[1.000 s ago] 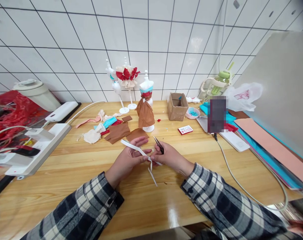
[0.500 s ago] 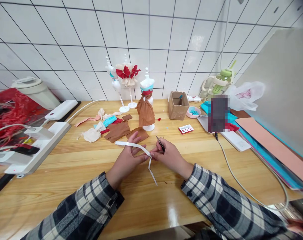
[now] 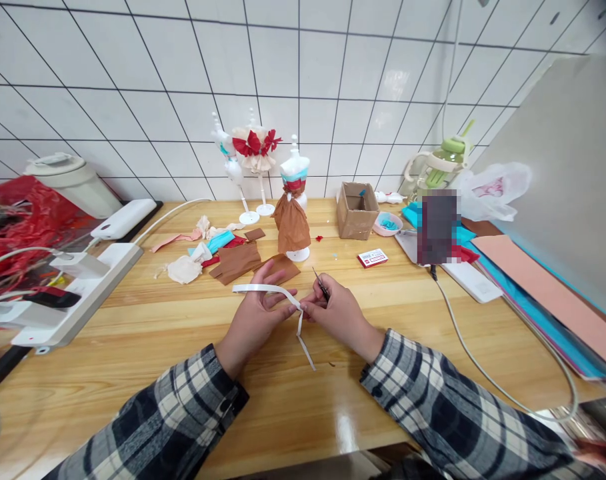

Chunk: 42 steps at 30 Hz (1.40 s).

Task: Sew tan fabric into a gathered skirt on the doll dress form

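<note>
A narrow white strip runs across the fingers of my left hand, which pinches it near its middle. My right hand pinches the strip at the same spot and also holds a small pair of dark scissors, tips pointing up and left. Below the fingers the strip's folded tail hangs down to the right. Just beyond my hands stands a small white mannequin in a brown paper skirt with blue and red bands. Brown paper pieces lie behind my left hand.
Two more dressed mannequins stand by the tiled wall. At the back right are a cardboard box, a small bowl and a red-white box. A power strip lies left; coloured sheets and a cable are right.
Both hands stay almost where they were. The left part of the white strip is slightly more curved, and the scissor tips have shifted a little upward.
</note>
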### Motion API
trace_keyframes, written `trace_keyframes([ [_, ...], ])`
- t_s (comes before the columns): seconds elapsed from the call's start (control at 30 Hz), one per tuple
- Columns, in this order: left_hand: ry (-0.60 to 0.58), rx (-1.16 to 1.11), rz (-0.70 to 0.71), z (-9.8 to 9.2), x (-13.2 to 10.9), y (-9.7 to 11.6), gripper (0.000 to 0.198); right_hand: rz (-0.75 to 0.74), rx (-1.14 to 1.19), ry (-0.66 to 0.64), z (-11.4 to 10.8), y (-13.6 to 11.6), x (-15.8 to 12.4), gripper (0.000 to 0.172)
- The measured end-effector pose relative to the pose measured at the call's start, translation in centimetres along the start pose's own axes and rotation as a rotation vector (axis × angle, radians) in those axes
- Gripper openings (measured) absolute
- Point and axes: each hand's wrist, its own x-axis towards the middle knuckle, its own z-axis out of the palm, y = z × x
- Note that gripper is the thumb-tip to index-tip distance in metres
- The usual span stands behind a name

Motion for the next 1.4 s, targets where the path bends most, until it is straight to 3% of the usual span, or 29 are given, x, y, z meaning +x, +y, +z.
trace_keyframes([
  [0.23, 0.004, 0.032, 0.026, 0.4, -0.3, 0.2, 0.09, -0.118, -0.275, 0.082, 0.4, -0.4, -0.6, 0.023],
  [0.37, -0.013, 0.058, 0.029, 0.3, -0.3, 0.4, 0.088, -0.137, -0.297, 0.071, 0.3, -0.5, -0.8, 0.022],
  [0.73, -0.072, 0.002, -0.103, -0.1, -0.1, 0.2, 0.081, -0.252, -0.716, 0.057, -0.7, -1.0, -1.0, 0.015],
  [0.9, -0.096, -0.098, -0.097, -0.4, 0.1, -0.1, 0.079, -0.241, -0.657, 0.062, -0.6, -1.0, -0.9, 0.014],
  [1.1, -0.053, -0.152, -0.041, -0.8, 0.3, 0.0, 0.082, -0.344, -0.422, 0.125, -1.5, -2.0, -1.4, 0.022],
  [1.23, -0.009, -0.119, 0.043, -0.9, 0.3, 0.3, 0.082, -0.268, -0.298, -0.117, -1.7, -2.6, -2.0, 0.034],
  [1.4, 0.024, -0.084, 0.059, -0.7, 0.2, 0.5, 0.088, -0.257, -0.448, -0.294, -0.8, -1.8, -1.9, 0.037],
])
